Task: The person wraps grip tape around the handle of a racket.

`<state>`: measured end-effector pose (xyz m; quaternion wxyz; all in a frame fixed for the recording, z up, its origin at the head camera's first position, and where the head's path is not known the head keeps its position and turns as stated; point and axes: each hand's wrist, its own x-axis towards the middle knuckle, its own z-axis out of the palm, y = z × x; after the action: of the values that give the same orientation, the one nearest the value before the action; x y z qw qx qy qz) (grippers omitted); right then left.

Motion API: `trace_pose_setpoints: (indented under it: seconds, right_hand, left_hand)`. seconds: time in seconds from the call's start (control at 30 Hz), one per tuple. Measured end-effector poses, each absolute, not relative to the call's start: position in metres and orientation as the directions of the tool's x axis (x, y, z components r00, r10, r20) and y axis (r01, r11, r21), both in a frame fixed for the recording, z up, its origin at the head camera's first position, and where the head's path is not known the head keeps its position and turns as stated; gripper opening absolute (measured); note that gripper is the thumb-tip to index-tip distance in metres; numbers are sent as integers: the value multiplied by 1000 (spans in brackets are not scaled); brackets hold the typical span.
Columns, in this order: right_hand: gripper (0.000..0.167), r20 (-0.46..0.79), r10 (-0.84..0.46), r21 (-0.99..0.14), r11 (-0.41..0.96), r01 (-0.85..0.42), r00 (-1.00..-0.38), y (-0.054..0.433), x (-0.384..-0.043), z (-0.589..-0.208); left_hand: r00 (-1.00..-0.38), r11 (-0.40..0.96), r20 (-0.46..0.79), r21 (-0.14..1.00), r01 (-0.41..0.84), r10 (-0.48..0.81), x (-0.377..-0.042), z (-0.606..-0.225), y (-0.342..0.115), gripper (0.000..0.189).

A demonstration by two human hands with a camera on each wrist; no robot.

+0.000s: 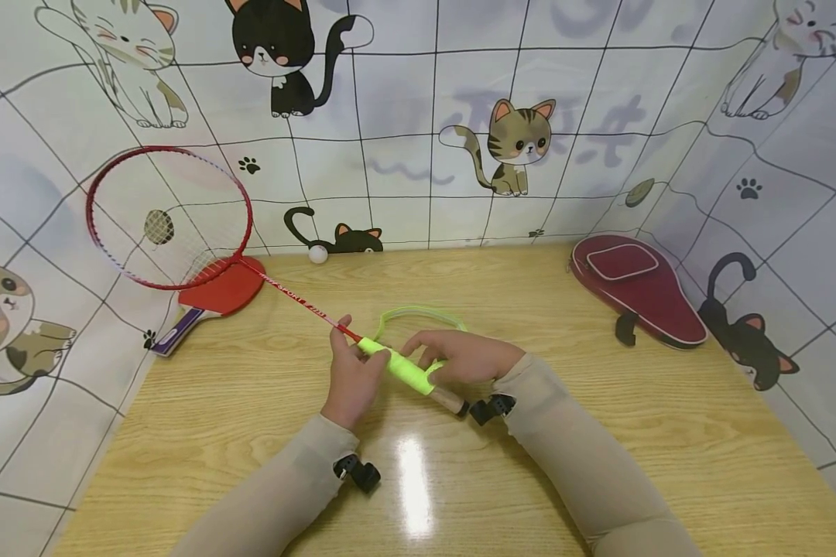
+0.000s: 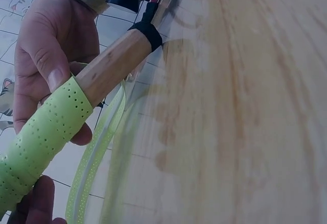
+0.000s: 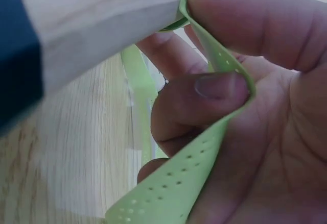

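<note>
The racket (image 1: 299, 300) slants across the tabletop (image 1: 704, 449), its head over the far left corner and its handle (image 1: 449, 400) out toward the middle. The left hand (image 1: 354, 379) is closed around the wrapped part of the handle, with one finger up by the shaft. Green tape (image 1: 407, 371) covers most of the handle, leaving bare wood near the black end cap (image 3: 15, 60). The right hand (image 1: 470, 357) pinches the tape between thumb and fingers beside that bare wood; a loose length loops out toward the far edge, though whether it touches the wood there is hard to tell. The paddle (image 1: 226, 290) lies at the far left corner, partly behind the racket's head, the ball (image 1: 318, 254) sits at the far edge, left of its middle, and the red case (image 1: 634, 290) lies by the far right corner.
</note>
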<state>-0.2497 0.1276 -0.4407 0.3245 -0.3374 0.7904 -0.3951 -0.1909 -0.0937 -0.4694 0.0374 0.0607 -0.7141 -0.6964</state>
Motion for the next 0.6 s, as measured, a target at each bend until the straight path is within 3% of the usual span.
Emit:
trace_pose_setpoints:
  seconds: [0.23, 0.6]
  right_hand:
    - [52, -238, -763, -819, 490, -298, -601, 127, -247, -435]
    - [60, -252, -785, -858, 451, -244, -565, 129, -250, -438]
  left_hand:
    - [-994, 57, -32, 998, -38, -104, -191, -470, -96, 83]
    - [-990, 41, -28, 999, -34, -137, -189, -466, -94, 84]
